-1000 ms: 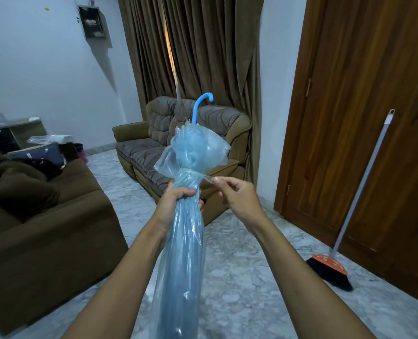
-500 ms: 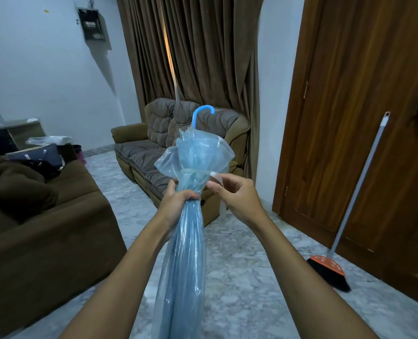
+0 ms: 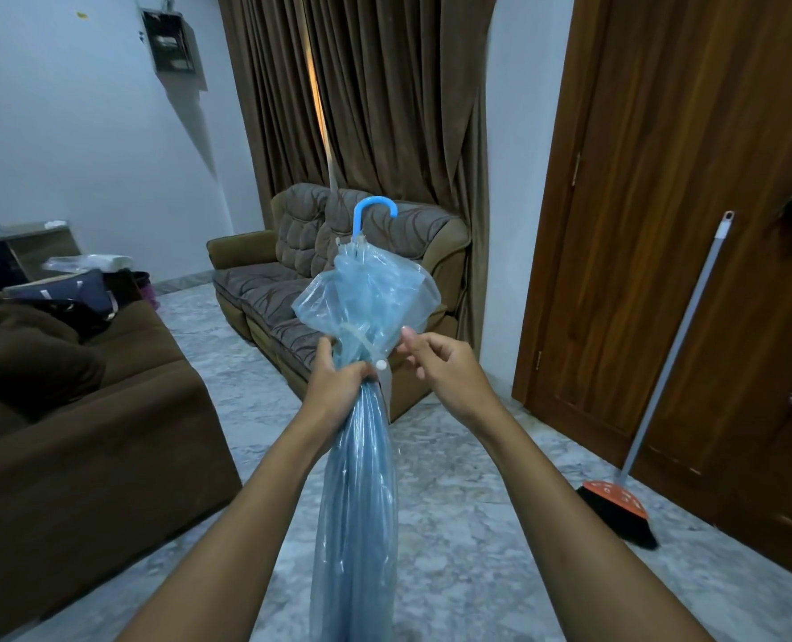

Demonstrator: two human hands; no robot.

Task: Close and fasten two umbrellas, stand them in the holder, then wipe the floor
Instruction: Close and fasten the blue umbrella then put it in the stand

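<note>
A translucent blue umbrella [image 3: 359, 493] is folded and points away from me, its curved blue handle [image 3: 371, 210] at the far end. My left hand [image 3: 340, 379] grips the gathered canopy at its neck. A pale strap [image 3: 361, 342] wraps the canopy there, and its white snap [image 3: 381, 364] hangs loose beside my left fingers. My right hand [image 3: 445, 370] hovers just right of the canopy, thumb and fingers pinched near the plastic; I cannot tell whether it holds anything. No second umbrella or holder is in view.
A broom [image 3: 662, 410] leans on the wooden door [image 3: 690, 178] at the right. A brown sofa [image 3: 74, 419] fills the left, a patterned sofa [image 3: 292, 289] stands ahead under the brown curtains [image 3: 361, 85]. Marble floor [image 3: 468, 525] lies between them.
The umbrella has dropped lower and tilted forward. My right hand let the strap end go; the strap now lies around the canopy with its snap dangling by my left hand.
</note>
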